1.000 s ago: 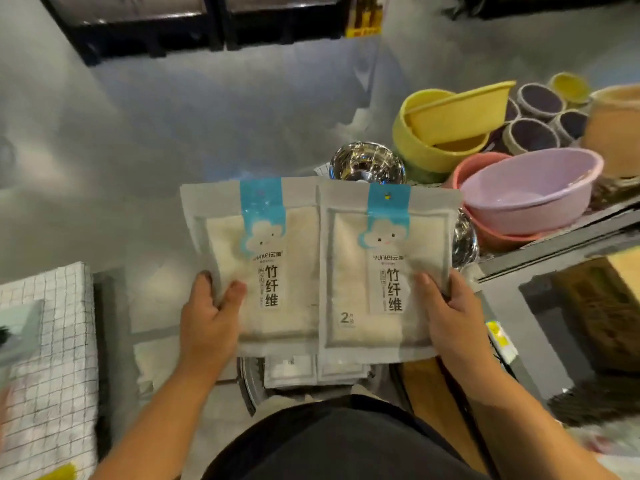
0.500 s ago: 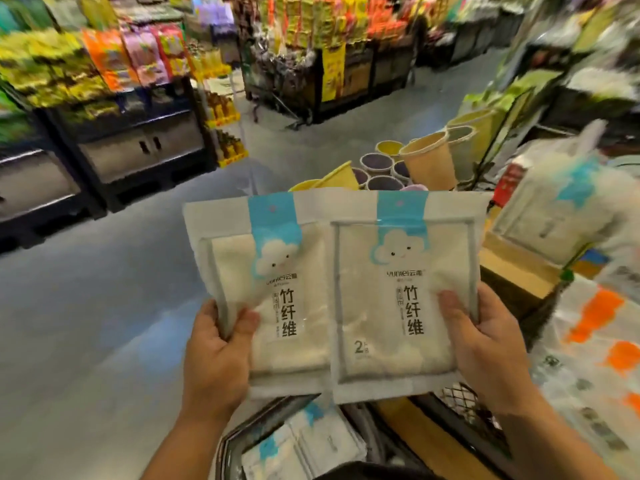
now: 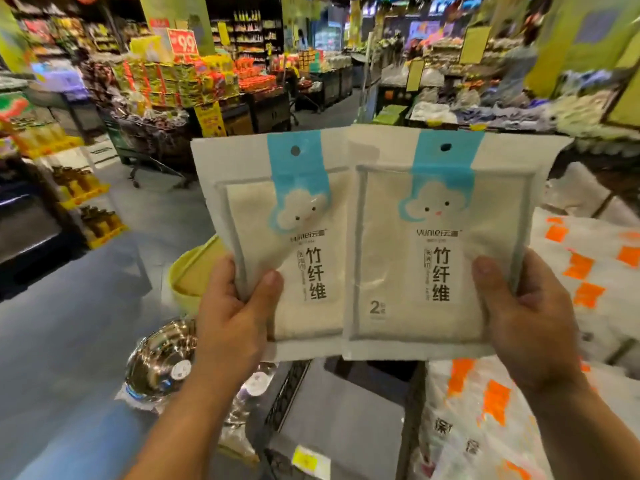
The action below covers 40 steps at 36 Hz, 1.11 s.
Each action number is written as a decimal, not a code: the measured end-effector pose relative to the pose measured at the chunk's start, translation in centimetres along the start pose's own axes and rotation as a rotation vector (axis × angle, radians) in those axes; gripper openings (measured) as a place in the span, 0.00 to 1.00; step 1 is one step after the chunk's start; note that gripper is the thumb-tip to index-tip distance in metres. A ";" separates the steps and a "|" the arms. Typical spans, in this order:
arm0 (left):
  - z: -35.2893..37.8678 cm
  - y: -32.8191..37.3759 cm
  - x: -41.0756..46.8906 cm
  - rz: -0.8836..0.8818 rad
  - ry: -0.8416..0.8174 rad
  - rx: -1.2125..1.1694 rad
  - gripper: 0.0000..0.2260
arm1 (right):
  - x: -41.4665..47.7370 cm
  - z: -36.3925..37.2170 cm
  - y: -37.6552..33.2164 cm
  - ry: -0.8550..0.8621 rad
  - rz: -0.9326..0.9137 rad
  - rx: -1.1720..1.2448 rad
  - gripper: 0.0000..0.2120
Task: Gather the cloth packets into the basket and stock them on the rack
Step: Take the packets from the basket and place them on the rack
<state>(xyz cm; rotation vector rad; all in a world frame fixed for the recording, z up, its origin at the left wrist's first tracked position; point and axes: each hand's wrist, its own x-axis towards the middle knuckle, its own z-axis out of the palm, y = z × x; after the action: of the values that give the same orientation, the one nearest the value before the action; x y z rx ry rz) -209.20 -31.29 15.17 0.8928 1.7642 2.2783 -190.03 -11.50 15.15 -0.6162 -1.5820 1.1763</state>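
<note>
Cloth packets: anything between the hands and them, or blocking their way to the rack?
Nothing between: the left hand grips the left packet and the right hand the right packet. No open rack hook is clearly visible, so that path cannot be judged.

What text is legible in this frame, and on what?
"yunlei", "竹纤维", "2": right cloth packet, in the right hand.
"竹纤维": left cloth packet, in the left hand; its brand line is blurred.
"99": red price sign.
Packets' small print, yellow shelf tag, distant signs: unreadable.
</note>
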 end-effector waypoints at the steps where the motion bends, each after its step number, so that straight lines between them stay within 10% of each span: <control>1: 1.2 -0.5 1.2 -0.005 -0.002 -0.016 0.08 | 1.5 -0.2 0.5 0.003 -0.003 0.004 0.09; 11: 11.6 -8.7 11.7 -0.061 -0.123 -0.102 0.10 | 14.0 0.2 8.8 -0.046 0.104 -0.022 0.12; 15: 14.2 -14.4 15.6 -0.145 -0.151 -0.029 0.33 | 17.7 1.2 13.2 -0.060 0.328 0.185 0.08; 21: 19.0 -21.6 19.9 -0.298 -0.297 0.075 0.24 | 21.6 1.0 21.8 -0.138 0.467 0.149 0.16; 29: 20.0 -33.1 23.5 -0.406 -0.407 0.530 0.09 | 22.1 3.2 31.5 -0.002 0.558 -0.037 0.10; 35: 15.7 -43.8 23.1 -0.345 -0.522 1.214 0.24 | 20.2 3.5 36.1 0.032 0.479 -0.275 0.13; 40: 13.7 -47.8 21.5 -0.458 -0.537 1.226 0.31 | 18.8 4.0 39.1 0.013 0.219 -0.597 0.22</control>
<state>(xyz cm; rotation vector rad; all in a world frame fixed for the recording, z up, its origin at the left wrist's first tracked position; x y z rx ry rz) -231.70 4.59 -18.71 0.9105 2.5798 0.4467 -206.64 18.03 -12.27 -1.2039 -1.8978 0.8371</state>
